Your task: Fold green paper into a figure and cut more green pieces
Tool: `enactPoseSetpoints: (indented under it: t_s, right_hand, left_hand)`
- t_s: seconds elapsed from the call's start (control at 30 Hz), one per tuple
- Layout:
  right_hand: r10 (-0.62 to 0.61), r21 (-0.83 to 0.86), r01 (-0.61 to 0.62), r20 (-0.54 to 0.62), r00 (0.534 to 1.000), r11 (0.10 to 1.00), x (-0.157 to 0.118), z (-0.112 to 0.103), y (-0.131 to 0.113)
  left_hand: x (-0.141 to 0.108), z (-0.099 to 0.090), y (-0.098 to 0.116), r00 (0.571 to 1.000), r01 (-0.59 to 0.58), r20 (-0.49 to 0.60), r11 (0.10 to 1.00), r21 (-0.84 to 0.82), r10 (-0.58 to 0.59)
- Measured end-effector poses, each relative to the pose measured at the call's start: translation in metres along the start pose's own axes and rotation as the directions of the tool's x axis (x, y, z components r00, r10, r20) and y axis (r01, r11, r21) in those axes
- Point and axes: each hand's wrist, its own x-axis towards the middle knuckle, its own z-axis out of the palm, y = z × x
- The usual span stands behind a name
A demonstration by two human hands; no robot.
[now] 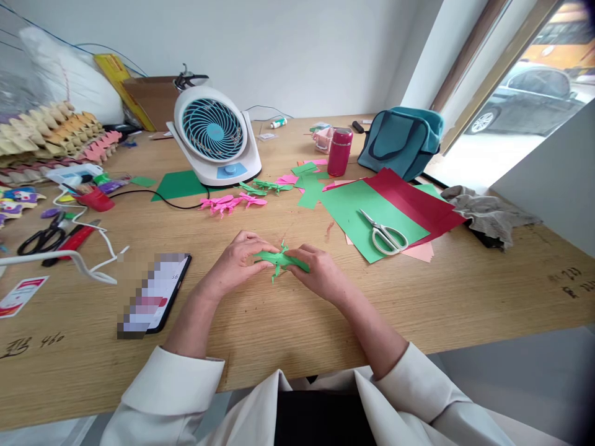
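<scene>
Between my two hands, a little above the wooden table (pixel 260 334), is a folded green paper animal (pixel 279 259) with thin legs sticking out to both sides. My left hand (pixel 239 263) pinches its left end between thumb and fingers. The other end is gripped by my right hand (pixel 318 269), thumb below and fingers on top. Farther back lie finished-looking pink paper animals (pixel 227 203) and green paper animals (pixel 264 187). White-handled scissors (pixel 389 240) rest on a green paper sheet (pixel 344 201) to the right.
A white fan (pixel 214 130) stands at the back, near a red flask (pixel 340 152) and a teal bag (pixel 400 142). Red sheets (pixel 418 204) lie at right with a grey cloth (pixel 483 210). On the left are a phone (pixel 158 294), black scissors (pixel 44 238) and a white cable (pixel 93 266).
</scene>
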Motion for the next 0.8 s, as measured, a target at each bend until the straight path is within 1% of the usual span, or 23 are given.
enactPoseSetpoints:
  t_s: [0.1, 0.17, 0.3, 0.37, 0.43, 0.57, 0.73, 0.8]
  right_hand:
    - [-0.015, 0.019, 0.015, -0.016, 1.0, 1.0, 0.0001, 0.0012, -0.0002]
    - [-0.01, 0.047, 0.012, -0.033, 0.999, 0.999, 0.0004, 0.0015, -0.0002]
    - [-0.01, 0.086, 0.014, -0.051, 0.999, 0.996, 0.001, 0.0, -0.0005]
    - [-0.026, 0.085, 0.03, -0.046, 0.999, 0.996, 0.0011, -0.0011, -0.0005]
    - [-0.05, 0.081, 0.053, -0.039, 0.998, 0.995, 0.0009, -0.0018, -0.0004]
    - [-0.057, 0.089, 0.061, -0.044, 0.997, 0.994, 0.0006, -0.0013, 0.0001]
    - [-0.042, 0.118, 0.049, -0.06, 0.997, 0.992, 0.001, 0.0006, 0.0002]
    - [-0.037, 0.136, 0.045, -0.057, 0.998, 0.99, 0.0011, 0.0006, 0.0]
  left_hand:
    - [0.0002, -0.0007, 0.0016, 0.999, -0.037, 0.01, 0.998, 0.042, 0.037]
    - [-0.0001, -0.0005, 0.0018, 0.999, -0.038, 0.004, 0.998, 0.04, 0.037]
    - [-0.0019, 0.0018, 0.0017, 1.0, -0.005, 0.029, 0.998, -0.07, 0.007]
    - [-0.0028, 0.0035, 0.0024, 0.999, 0.018, 0.052, 0.99, -0.141, -0.01]
    - [-0.0034, 0.0052, 0.0035, 0.999, 0.031, 0.05, 0.984, -0.176, -0.023]
    - [-0.0034, 0.0065, 0.0057, 0.999, 0.034, 0.032, 0.987, -0.154, -0.03]
    - [-0.0018, 0.0048, 0.0079, 0.999, -0.031, 0.023, 0.991, -0.133, 0.035]
    - [-0.0012, 0.0044, 0.0086, 0.999, -0.037, 0.02, 0.989, -0.146, 0.041]
